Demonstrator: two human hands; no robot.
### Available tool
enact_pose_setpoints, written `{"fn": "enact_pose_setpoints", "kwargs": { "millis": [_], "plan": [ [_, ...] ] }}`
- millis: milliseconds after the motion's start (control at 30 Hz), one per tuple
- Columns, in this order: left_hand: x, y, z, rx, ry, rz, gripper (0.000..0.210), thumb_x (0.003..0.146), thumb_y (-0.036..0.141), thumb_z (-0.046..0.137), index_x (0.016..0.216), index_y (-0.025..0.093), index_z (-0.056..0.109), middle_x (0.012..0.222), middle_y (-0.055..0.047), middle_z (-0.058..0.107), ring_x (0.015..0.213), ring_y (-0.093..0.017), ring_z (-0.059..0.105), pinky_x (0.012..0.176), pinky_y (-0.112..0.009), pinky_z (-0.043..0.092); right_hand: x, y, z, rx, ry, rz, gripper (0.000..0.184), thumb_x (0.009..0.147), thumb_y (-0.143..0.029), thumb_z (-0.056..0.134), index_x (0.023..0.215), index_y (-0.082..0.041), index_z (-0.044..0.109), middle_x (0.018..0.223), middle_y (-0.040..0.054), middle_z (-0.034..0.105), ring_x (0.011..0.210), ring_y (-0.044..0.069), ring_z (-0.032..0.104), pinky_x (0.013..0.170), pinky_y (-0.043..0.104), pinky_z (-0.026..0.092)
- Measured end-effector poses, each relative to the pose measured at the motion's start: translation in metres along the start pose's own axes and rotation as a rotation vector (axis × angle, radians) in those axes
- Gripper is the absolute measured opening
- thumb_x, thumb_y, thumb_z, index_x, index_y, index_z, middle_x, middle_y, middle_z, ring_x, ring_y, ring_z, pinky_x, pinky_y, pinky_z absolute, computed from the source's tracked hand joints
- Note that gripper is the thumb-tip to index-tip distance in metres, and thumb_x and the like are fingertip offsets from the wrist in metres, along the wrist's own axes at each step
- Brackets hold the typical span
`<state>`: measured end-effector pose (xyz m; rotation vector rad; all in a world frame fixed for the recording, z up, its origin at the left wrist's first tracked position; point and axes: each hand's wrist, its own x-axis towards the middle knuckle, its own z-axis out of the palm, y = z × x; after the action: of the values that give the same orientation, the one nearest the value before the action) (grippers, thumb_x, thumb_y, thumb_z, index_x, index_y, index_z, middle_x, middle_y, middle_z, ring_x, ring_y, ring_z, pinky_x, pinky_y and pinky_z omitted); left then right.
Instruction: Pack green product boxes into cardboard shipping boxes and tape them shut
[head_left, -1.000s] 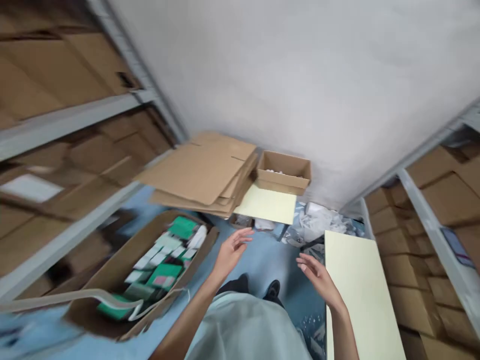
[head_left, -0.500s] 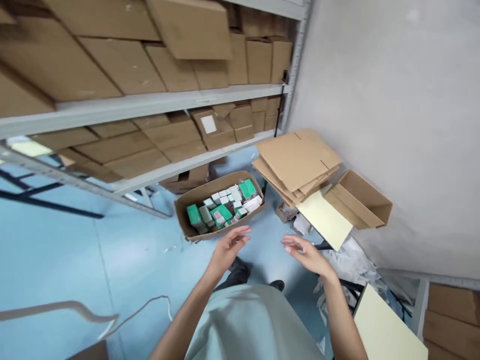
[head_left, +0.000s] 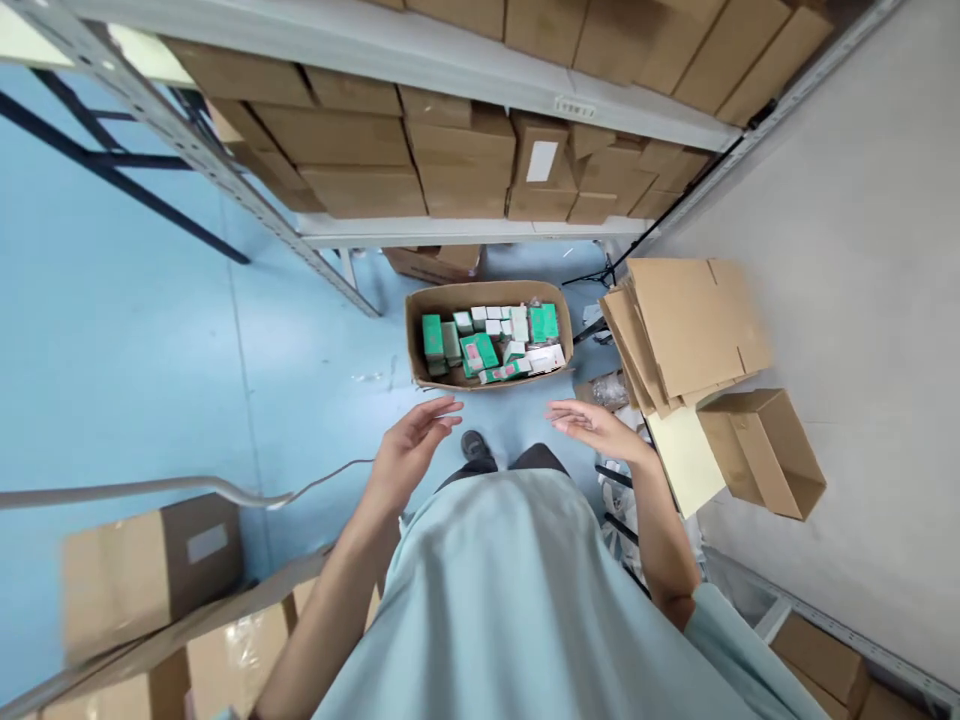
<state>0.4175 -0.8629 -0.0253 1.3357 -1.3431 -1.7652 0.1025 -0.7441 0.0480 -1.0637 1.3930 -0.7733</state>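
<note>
My left hand [head_left: 411,446] hovers in the air with its fingers stretched out and nothing in it. Across from it, my right hand [head_left: 596,428] is likewise empty, fingers extended toward the left hand. Just beyond both hands an open cardboard box [head_left: 491,388] sits on the blue floor. Inside lie several small green and white cartons, among them a green carton [head_left: 433,336] at the left end and a white carton [head_left: 546,358] at the right. Neither hand touches the box.
Metal shelving [head_left: 480,228] full of brown boxes stands beyond the open box. To the right, flattened cardboard sheets [head_left: 697,325] and an empty cardboard box [head_left: 765,450] rest on a pale tabletop [head_left: 686,455]. Taped boxes [head_left: 150,570] are at lower left, near a grey cable [head_left: 217,487].
My view has turned toward the shelving, so the box of cartons now lies straight ahead. Both hands stay raised and apart, with nothing taken hold of.
</note>
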Motion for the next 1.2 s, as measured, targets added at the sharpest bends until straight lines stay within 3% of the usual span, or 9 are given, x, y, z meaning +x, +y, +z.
{"fn": "enact_pose_setpoints", "kwargs": {
  "millis": [133, 267, 500, 667, 767, 967, 1200],
  "plan": [
    [0.009, -0.004, -0.018, -0.003, 0.073, -0.044, 0.065, 0.085, 0.067, 0.077, 0.129, 0.02, 0.072, 0.135, -0.018, 0.08, 0.116, -0.033, 0.079, 0.106, -0.052, 0.062, 0.039, -0.006, -0.009, -0.023, -0.101, 0.018, 0.057, 0.102, -0.06, 0.076, 0.148, -0.026, 0.071, 0.141, 0.0099, 0.079, 0.128, 0.024, 0.077, 0.117, 0.044, 0.059],
    [0.024, -0.004, -0.016, -0.013, 0.115, -0.082, 0.063, 0.087, 0.064, 0.076, 0.132, 0.02, 0.071, 0.137, -0.018, 0.079, 0.117, -0.033, 0.078, 0.106, -0.052, 0.061, 0.08, -0.003, -0.032, -0.003, -0.128, 0.034, 0.059, 0.101, -0.063, 0.077, 0.146, -0.026, 0.071, 0.141, 0.0098, 0.079, 0.129, 0.025, 0.077, 0.12, 0.045, 0.057],
    [0.074, 0.006, 0.02, -0.019, 0.13, -0.167, 0.06, 0.086, 0.06, 0.078, 0.132, 0.021, 0.072, 0.137, -0.017, 0.079, 0.116, -0.032, 0.078, 0.107, -0.05, 0.06, 0.152, 0.02, -0.088, 0.035, -0.148, 0.02, 0.062, 0.101, -0.067, 0.076, 0.145, -0.024, 0.07, 0.141, 0.0107, 0.079, 0.129, 0.025, 0.076, 0.122, 0.046, 0.056],
    [0.13, -0.011, 0.058, -0.025, 0.131, -0.241, 0.061, 0.089, 0.06, 0.074, 0.134, 0.019, 0.072, 0.138, -0.017, 0.078, 0.115, -0.03, 0.077, 0.105, -0.048, 0.061, 0.209, 0.073, -0.123, 0.078, -0.21, 0.077, 0.063, 0.097, -0.065, 0.081, 0.143, -0.023, 0.071, 0.137, 0.0101, 0.08, 0.131, 0.025, 0.075, 0.123, 0.046, 0.054],
    [0.172, -0.043, 0.08, -0.049, 0.132, -0.299, 0.063, 0.086, 0.058, 0.076, 0.132, 0.016, 0.072, 0.135, -0.017, 0.079, 0.114, -0.029, 0.077, 0.107, -0.048, 0.06, 0.244, 0.118, -0.132, 0.113, -0.235, 0.166, 0.063, 0.093, -0.062, 0.085, 0.14, -0.021, 0.072, 0.131, 0.01, 0.082, 0.126, 0.025, 0.076, 0.121, 0.046, 0.055],
    [0.26, -0.134, 0.108, -0.123, 0.179, -0.523, 0.048, 0.076, 0.048, 0.083, 0.112, 0.017, 0.076, 0.111, -0.011, 0.081, 0.103, -0.025, 0.076, 0.1, -0.043, 0.061, 0.308, 0.202, -0.121, 0.1, -0.101, 0.407, 0.047, 0.089, -0.045, 0.089, 0.127, -0.021, 0.075, 0.12, 0.0087, 0.083, 0.116, 0.024, 0.078, 0.114, 0.043, 0.058],
    [0.358, -0.281, 0.095, -0.046, 0.258, -0.734, 0.025, 0.076, 0.033, 0.076, 0.095, 0.016, 0.075, 0.089, -0.008, 0.076, 0.085, -0.022, 0.073, 0.084, -0.037, 0.059, 0.383, 0.314, -0.089, 0.054, 0.039, 0.609, 0.041, 0.088, -0.043, 0.088, 0.12, -0.021, 0.074, 0.115, 0.0089, 0.082, 0.094, 0.021, 0.08, 0.091, 0.038, 0.065]
  ]
}}
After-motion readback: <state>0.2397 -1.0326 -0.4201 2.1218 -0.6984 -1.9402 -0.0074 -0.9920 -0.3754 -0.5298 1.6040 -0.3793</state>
